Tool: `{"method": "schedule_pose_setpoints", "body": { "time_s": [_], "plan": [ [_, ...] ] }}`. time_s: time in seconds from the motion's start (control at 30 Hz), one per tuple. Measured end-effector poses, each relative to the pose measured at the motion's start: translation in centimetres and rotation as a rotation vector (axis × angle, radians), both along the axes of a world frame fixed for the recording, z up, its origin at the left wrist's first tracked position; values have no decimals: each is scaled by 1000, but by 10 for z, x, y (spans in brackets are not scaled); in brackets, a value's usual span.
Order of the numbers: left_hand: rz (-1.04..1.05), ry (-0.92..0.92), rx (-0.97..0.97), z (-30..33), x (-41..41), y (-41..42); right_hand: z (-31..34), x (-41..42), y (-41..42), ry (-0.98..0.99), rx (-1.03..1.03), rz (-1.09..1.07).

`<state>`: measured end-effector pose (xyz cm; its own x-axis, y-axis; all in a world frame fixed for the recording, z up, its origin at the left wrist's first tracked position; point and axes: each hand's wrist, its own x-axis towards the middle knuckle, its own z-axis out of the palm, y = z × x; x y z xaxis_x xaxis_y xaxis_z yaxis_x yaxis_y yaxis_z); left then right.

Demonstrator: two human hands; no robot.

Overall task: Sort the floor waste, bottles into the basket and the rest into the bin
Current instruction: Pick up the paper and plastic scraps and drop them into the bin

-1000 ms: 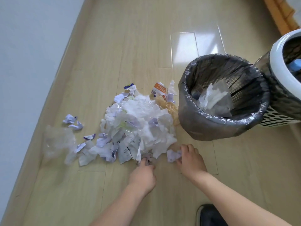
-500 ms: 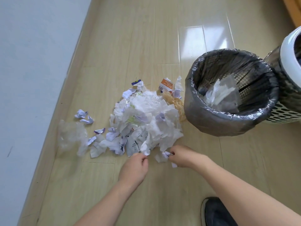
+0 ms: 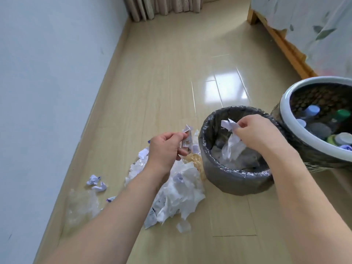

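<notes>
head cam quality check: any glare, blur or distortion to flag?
Head view: window glare patch on the floor beyond the bin; wide-angle bending of the wall edge and basket rim; soft, slightly smeared detail on the paper pile; both hands evenly lit, no hard shadows.

The wooden floor point(image 3: 171, 73) is carrying a pile of torn paper point(image 3: 179, 195), a black bin point(image 3: 234, 184) and a white basket point(image 3: 312, 149), standing side by side.

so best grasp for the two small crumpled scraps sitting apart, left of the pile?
Probably from straight above, one at a time. The two crumpled paper scraps sit apart from the paper pile on bare floor; their raised, creased ridges suit a fingertip pinch across the bulk.
</notes>
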<state>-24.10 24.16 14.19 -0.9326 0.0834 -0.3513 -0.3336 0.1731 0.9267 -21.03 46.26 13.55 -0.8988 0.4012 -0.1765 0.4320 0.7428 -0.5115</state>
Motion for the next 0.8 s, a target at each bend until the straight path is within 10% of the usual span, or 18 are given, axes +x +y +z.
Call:
{"method": "schedule_pose_setpoints", "body": {
  "time_s": [0.27,0.5,0.8],
  "plan": [
    [-183,-243,106,-15,-22,63,-42,1,9,-132,21,-138],
    [-158,-150,-377,-80,-14,-28,-44,9,-69,477,-100,112],
    [-518,-57,-944,-171,23,-86,-156,10,-129,-214,-221,326]
  ]
}}
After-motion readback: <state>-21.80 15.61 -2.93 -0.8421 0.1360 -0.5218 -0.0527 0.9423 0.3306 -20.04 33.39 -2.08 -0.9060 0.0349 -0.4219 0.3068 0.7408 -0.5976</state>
